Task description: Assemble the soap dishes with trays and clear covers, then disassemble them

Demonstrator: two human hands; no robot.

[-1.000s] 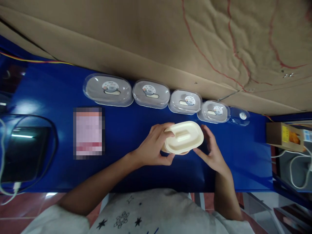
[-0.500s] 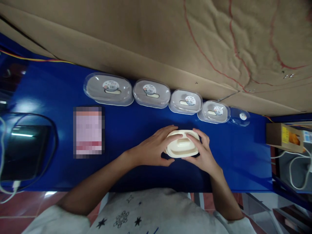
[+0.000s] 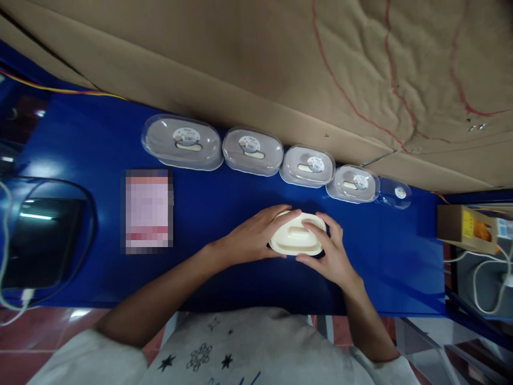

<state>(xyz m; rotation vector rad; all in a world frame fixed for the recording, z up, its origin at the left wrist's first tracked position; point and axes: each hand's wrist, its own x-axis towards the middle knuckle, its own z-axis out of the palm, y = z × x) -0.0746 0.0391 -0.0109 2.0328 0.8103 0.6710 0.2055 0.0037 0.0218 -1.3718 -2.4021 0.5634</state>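
Both hands cup a cream oval lid (image 3: 297,240) at the centre of the frame: the left hand (image 3: 256,237) wraps its left end with fingers laid over the top, the right hand (image 3: 331,255) closes around its right end. It sits low on the blue table (image 3: 100,139), seemingly being pressed onto something hidden beneath. Seating it evenly looks like the step in hand; that calls for level pressure at both ends. Five clear containers (image 3: 251,152) line the upper middle.
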